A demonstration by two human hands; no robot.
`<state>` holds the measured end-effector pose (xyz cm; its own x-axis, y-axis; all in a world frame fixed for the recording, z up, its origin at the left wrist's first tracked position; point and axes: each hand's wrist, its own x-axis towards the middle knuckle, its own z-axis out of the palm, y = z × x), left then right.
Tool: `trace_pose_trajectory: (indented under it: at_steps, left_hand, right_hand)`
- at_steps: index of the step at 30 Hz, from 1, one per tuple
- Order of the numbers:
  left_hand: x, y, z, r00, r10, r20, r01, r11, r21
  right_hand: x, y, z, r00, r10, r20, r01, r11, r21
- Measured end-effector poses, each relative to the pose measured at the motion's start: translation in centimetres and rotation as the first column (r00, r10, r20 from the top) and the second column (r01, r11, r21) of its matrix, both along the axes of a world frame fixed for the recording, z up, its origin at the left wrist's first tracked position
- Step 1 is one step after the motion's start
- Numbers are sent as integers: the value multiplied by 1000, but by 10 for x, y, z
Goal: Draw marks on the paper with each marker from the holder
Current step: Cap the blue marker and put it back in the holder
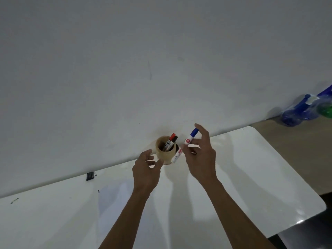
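A tan cylindrical holder [163, 155] stands at the far edge of the white table [251, 177], against the wall. Two markers lean inside it, one with a red cap [171, 138] and one with a dark cap [174, 139]. My right hand [201, 155] holds a white marker with a blue cap [190, 136] just right of the holder, tilted with the cap up; its lower end [177, 156] shows beside the holder. My left hand [146, 168] hovers open at the holder's left front, fingers spread, holding nothing. No paper is visible.
Blue and green plastic bottles [305, 110] lie on a tan surface at the far right by the wall. A small black object [90, 176] sits at the table's back edge on the left. The table's rounded right corner [321, 207] drops off to a dark floor.
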<state>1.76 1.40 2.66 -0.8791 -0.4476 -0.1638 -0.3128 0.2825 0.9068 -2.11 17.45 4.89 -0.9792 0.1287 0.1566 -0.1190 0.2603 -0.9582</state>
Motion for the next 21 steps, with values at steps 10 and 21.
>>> trace_pose_trajectory:
  at_steps: [10, 21]
  left_hand:
    - [-56, 15, -34, 992, -37, 119, 39, 999, -15]
    - [-62, 10, -47, 996, -87, 11, 87, 995, -48]
  right_hand:
    - [-48, -15, -25, 995, -61, -79, 60, 998, -12]
    - [-52, -37, -62, 998, -41, 44, 36, 994, 104]
